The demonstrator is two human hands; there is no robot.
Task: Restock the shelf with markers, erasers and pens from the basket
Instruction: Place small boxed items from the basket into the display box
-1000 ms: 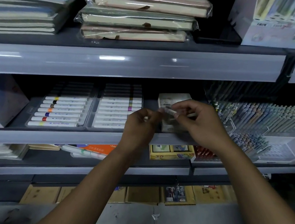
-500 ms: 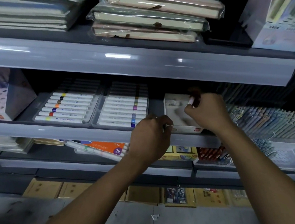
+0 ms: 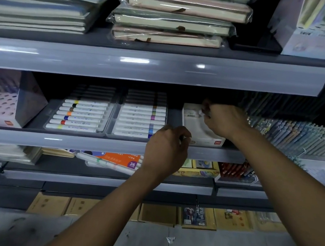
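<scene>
Head view showed the left hand (image 3: 167,145) gripping the white box's (image 3: 197,130) front edge, apparently steadying it on the shelf (image 3: 94,145), while the right hand (image 3: 221,119) pinched a small white eraser (image 3: 201,112) over its rear.

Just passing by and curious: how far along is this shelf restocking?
Looks done: two marker trays sit full on the middle shelf. In hand: the right hand pinches a small white item at the back of the white box, while the left hand grips its front corner. The box looks mostly empty, so filling remains. The basket is out of view.
</scene>
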